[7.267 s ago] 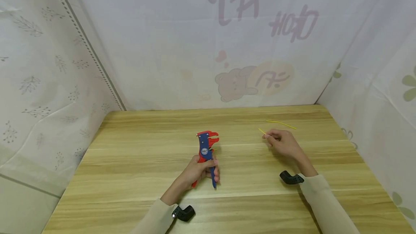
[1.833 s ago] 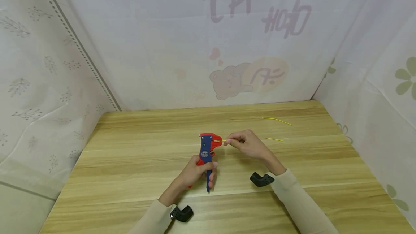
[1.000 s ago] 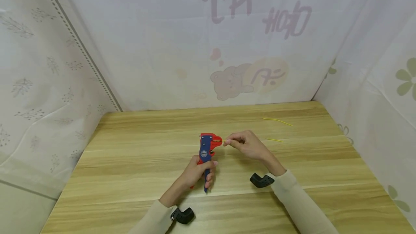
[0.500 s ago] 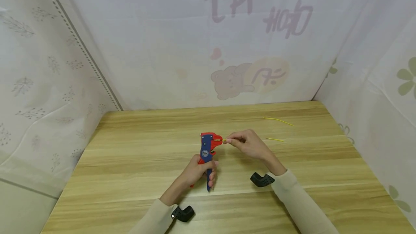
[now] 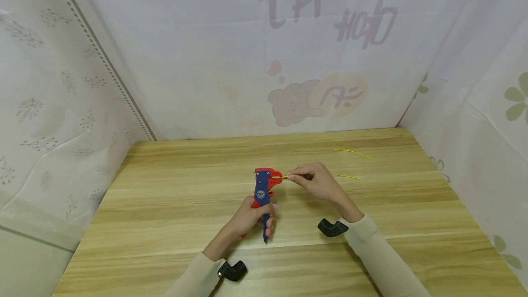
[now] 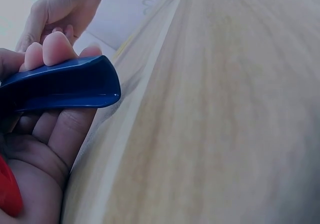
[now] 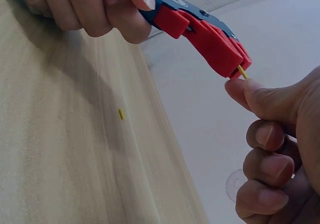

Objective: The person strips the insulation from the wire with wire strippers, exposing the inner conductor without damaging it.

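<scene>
My left hand [image 5: 252, 217] grips the handles of a blue and red wire stripper [image 5: 262, 184], which stands with its red head toward the right. In the left wrist view the fingers curl over its blue handle [image 6: 65, 84]; part of the red handle [image 6: 7, 189] shows by the palm. Between thumb and forefinger, my right hand [image 5: 317, 182] pinches a thin yellow wire [image 5: 285, 177]. Its far end sits between the stripper's red jaws, and the right wrist view shows only a short length of wire [image 7: 242, 72] between jaws and fingertips.
Two more yellow wires lie on the wooden table [image 5: 165, 196]: a longer one [image 5: 353, 152] at the back right and a shorter one [image 5: 349, 177] in front of it. A tiny yellow piece [image 7: 121, 114] lies on the table below the stripper. Patterned cloth [image 5: 206, 58] surrounds the table.
Since the oldest frame, my right hand has moved left with the wire to the stripper, whose jaws have closed. The shorter table wire now shows. Lately the right fingers have shifted only slightly.
</scene>
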Motion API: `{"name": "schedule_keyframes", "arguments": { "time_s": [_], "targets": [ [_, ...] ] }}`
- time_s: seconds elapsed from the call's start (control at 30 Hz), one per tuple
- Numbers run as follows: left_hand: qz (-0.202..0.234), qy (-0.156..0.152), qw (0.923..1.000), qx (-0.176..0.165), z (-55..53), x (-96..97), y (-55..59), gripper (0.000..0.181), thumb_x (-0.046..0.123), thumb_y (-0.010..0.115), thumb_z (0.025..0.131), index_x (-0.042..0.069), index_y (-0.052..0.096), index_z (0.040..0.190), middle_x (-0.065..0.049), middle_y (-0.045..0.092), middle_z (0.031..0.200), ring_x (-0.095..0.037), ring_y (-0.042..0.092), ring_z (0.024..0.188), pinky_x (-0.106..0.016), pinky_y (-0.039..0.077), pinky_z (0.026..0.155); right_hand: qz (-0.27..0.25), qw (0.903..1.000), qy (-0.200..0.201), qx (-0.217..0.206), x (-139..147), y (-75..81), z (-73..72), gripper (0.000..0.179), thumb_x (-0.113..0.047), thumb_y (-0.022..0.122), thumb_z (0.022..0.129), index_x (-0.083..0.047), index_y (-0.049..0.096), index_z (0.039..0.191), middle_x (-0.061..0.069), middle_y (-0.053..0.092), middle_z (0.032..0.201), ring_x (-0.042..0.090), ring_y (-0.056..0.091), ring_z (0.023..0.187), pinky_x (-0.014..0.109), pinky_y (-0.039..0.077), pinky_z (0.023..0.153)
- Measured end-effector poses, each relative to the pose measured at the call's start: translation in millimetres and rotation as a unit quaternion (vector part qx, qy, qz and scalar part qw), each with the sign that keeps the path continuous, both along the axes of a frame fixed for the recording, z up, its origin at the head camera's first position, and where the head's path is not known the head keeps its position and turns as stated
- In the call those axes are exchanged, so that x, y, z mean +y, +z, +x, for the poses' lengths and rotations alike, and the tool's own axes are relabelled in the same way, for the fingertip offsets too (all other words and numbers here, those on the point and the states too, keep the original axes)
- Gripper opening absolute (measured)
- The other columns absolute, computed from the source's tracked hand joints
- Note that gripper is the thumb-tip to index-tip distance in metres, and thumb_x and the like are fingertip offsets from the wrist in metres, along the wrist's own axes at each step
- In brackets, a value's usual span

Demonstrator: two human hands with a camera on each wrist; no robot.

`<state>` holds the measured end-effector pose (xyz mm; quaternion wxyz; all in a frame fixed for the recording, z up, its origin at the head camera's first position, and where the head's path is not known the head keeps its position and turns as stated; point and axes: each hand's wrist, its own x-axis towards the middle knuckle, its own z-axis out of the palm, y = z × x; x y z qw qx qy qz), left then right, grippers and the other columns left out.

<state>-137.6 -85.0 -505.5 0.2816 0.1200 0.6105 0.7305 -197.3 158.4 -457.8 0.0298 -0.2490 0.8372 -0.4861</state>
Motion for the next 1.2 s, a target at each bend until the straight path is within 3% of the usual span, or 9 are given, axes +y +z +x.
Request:
{"name": "schedule_keyframes", "arguments": {
  "time_s": [0.23, 0.57, 0.83, 1.1, 1.2],
  "targets": [
    [0.002, 0.0, 1.0, -0.003, -1.2, -1.6, -1.3, 0.028, 0.014, 0.057, 0.103, -0.01, 0.053, 0.088, -0.001, 0.06, 0.061, -0.018, 0.063, 0.052, -0.033, 0.06, 0.056, -0.01, 0.9992, -0.001, 0.038, -0.4, -2.9, -1.3, 0.012, -0.022, 0.073, 0.096, -0.021, 0.083, 0.103, -0.007, 0.052, 0.064, 0.006, 0.038, 0.057, 0.019, 0.033, 0.055],
    [0.006, -0.001, 1.0, 0.0, -0.4, -1.2, -1.0, 0.026, 0.013, 0.056, 0.103, -0.009, 0.051, 0.09, 0.0, 0.06, 0.06, -0.017, 0.063, 0.051, -0.032, 0.059, 0.055, -0.026, 0.999, 0.009, 0.035, -0.3, -5.2, -1.5, 0.013, -0.019, 0.074, 0.095, -0.017, 0.083, 0.105, -0.005, 0.056, 0.066, 0.006, 0.039, 0.058, 0.019, 0.034, 0.056],
    [0.026, 0.023, 0.9994, 0.001, 2.0, 2.7, -2.9, 0.027, 0.01, 0.053, 0.101, -0.003, 0.053, 0.077, 0.002, 0.056, 0.054, -0.016, 0.059, 0.044, -0.031, 0.056, 0.049, -0.032, 0.9984, 0.015, 0.044, -2.2, -5.0, -0.3, 0.013, -0.016, 0.075, 0.094, -0.014, 0.083, 0.104, -0.005, 0.053, 0.064, 0.005, 0.039, 0.057, 0.019, 0.033, 0.054],
    [0.02, 0.048, 0.9985, -0.018, 2.9, 2.8, -1.7, 0.017, 0.008, 0.051, 0.098, -0.006, 0.053, 0.089, 0.004, 0.052, 0.05, -0.013, 0.054, 0.039, -0.028, 0.051, 0.043, -0.022, 0.9986, 0.01, 0.047, -4.6, -3.4, 1.1, 0.012, -0.018, 0.074, 0.095, -0.014, 0.083, 0.103, -0.005, 0.052, 0.063, 0.004, 0.04, 0.056, 0.019, 0.034, 0.055],
    [0.015, 0.048, 0.9987, -0.012, 2.4, 3.0, -2.6, 0.019, 0.007, 0.052, 0.099, -0.009, 0.053, 0.089, 0.002, 0.055, 0.052, -0.014, 0.056, 0.042, -0.029, 0.054, 0.047, -0.018, 0.9992, 0.002, 0.036, -4.6, -3.0, 1.1, 0.012, -0.02, 0.073, 0.096, -0.015, 0.083, 0.102, 0.002, 0.063, 0.067, 0.004, 0.04, 0.056, 0.019, 0.034, 0.054]
  ]
}}
